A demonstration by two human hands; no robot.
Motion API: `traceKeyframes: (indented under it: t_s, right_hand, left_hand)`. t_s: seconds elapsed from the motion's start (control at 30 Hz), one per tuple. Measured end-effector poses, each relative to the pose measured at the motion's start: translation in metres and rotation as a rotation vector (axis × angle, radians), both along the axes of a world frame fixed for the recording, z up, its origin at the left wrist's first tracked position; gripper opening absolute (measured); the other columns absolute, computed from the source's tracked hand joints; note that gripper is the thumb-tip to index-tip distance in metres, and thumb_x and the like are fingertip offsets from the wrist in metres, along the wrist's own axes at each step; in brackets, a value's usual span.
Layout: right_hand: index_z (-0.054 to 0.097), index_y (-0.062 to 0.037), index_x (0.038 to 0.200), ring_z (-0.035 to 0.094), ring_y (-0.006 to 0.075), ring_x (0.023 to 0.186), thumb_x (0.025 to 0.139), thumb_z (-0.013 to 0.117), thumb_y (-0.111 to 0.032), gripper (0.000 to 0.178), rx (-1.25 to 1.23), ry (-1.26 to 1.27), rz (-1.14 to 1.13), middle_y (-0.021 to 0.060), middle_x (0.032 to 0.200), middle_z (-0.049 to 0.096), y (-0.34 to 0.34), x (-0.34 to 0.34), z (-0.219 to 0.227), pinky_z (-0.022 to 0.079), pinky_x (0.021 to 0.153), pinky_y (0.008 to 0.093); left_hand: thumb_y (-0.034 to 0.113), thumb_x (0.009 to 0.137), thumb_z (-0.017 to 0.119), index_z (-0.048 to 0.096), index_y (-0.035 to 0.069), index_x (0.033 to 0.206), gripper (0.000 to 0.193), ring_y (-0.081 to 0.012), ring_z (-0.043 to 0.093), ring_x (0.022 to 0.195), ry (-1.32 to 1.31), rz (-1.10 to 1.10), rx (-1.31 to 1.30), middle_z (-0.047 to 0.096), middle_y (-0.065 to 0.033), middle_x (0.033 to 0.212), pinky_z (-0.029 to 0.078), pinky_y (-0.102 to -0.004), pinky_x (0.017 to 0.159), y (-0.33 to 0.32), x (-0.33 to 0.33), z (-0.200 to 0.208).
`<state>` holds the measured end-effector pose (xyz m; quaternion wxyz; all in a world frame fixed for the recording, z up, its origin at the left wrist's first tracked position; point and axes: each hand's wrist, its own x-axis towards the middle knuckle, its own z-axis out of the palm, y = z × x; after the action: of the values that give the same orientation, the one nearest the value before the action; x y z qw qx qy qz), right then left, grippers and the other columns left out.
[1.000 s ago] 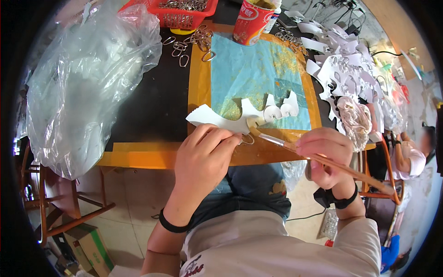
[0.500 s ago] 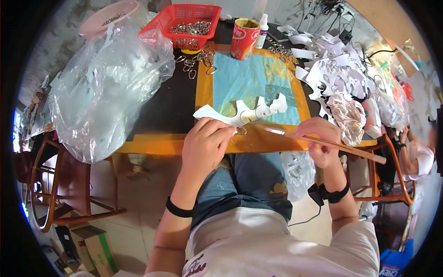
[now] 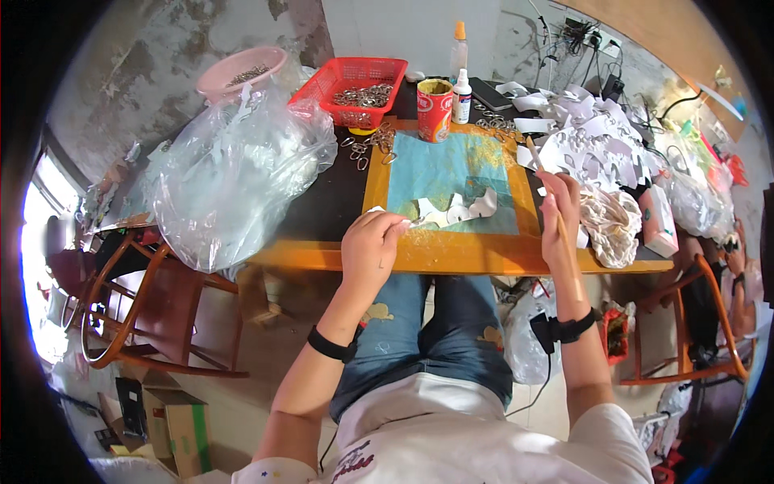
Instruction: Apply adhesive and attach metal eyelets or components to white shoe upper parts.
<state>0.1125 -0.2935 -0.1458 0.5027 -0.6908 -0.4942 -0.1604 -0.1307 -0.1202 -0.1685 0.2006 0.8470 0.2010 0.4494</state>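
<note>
A white cut-out piece (image 3: pixel 457 212) with curved tabs lies across the blue mat (image 3: pixel 419 169). At its left end my left hand (image 3: pixel 369 250) is closed, thumb and forefinger pinching it. The fingers partly hide that end. My right hand (image 3: pixel 558 211) is raised beside the right edge of the mat, wrapped round a long thin wooden stick (image 3: pixel 532 151). Its pale end points up and away, and the other end lies along my forearm. Past the mat stands a red can (image 3: pixel 434 111) with a yellowish, crusted rim. Yellow residue marks parts of the mat.
A red basket (image 3: pixel 329 101) of metal rings and loose metal rings (image 3: pixel 360 153) sit at the back left. A big clear plastic bag (image 3: pixel 234 177) covers the left. White scraps (image 3: pixel 597 137), a crumpled cloth (image 3: pixel 610 226) and a spray bottle (image 3: pixel 461 98) stand right of the can.
My right hand has moved up and away from the white piece, turning the stick from sideways to nearly upright. My left hand stays on the piece's left end. The whole view has shifted.
</note>
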Motion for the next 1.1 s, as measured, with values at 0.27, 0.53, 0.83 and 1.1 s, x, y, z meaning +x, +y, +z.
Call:
traceKeyframes:
  t_s: [0.27,0.53,0.83,1.1]
  right_hand:
    - [0.056,-0.0172,0.125,0.059,0.0338,0.092,0.094,0.050,-0.030,0.034,-0.161,-0.211,-0.194,0.0156,0.103,0.059,0.003,-0.006,-0.009,0.049,0.075,0.0421]
    - [0.061,-0.0097,0.108,0.061,0.0309,0.082,0.087,0.060,-0.014,0.022,-0.333,-0.269,0.194,0.0111,0.088,0.058,0.004,-0.010,-0.017,0.051,0.066,0.0396]
    - [0.055,0.0022,0.108,0.055,0.0381,0.091,0.075,0.059,-0.003,0.034,-0.405,-0.397,0.136,0.0177,0.095,0.056,0.028,0.016,-0.011,0.046,0.081,0.0437]
    - [0.045,-0.0022,0.136,0.043,0.0235,0.128,0.098,0.046,-0.030,0.047,-0.065,0.162,0.814,0.0138,0.133,0.051,0.037,-0.028,0.143,0.028,0.109,0.0368]
  left_hand:
    - [0.004,0.090,0.060,0.059,0.000,0.102,0.013,-0.0099,0.058,0.072,-0.207,0.020,-0.526,0.064,-0.0067,0.082,0.047,-0.0249,0.066,-0.007,-0.013,0.084]
    - [0.001,0.089,0.061,0.037,0.001,0.132,0.049,-0.0081,0.056,0.077,-0.400,-0.231,-0.551,0.060,-0.0050,0.084,0.044,-0.0203,0.074,-0.040,-0.030,0.106]
    - [-0.003,0.089,0.056,0.031,0.001,0.127,0.046,-0.0082,0.052,0.075,-0.478,-0.147,-0.413,0.056,-0.0050,0.083,0.041,-0.0199,0.070,-0.047,-0.024,0.107]
    - [0.001,0.089,0.061,0.032,0.003,0.126,0.048,-0.0065,0.049,0.071,-0.449,-0.258,-0.405,0.056,-0.0024,0.082,0.039,-0.0185,0.067,-0.027,-0.019,0.143]
